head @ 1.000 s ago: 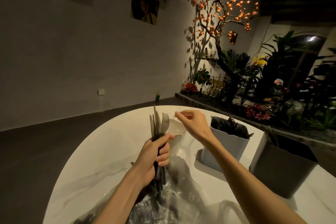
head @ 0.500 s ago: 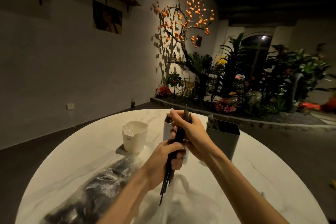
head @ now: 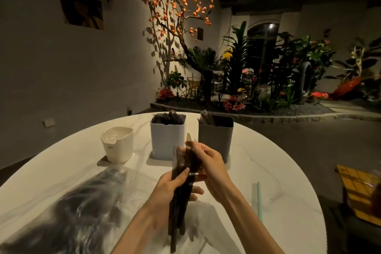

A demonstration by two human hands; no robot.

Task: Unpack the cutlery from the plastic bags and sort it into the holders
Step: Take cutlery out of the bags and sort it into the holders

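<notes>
Gripping a cutlery bundle (head: 181, 187), the left hand (head: 171, 189); right hand (head: 208, 163) pinches 1 knife (head: 188, 150); no writing legible.

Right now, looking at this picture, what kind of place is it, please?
Probably a restaurant or café dining room, dimly lit. A round marble table holds three cutlery holders being stocked, an indoor garden bed with a lantern tree decorates the wall, and a picture hangs there.

An orange-fruited tree (head: 177, 4) stands behind the table (head: 257, 163).
</notes>
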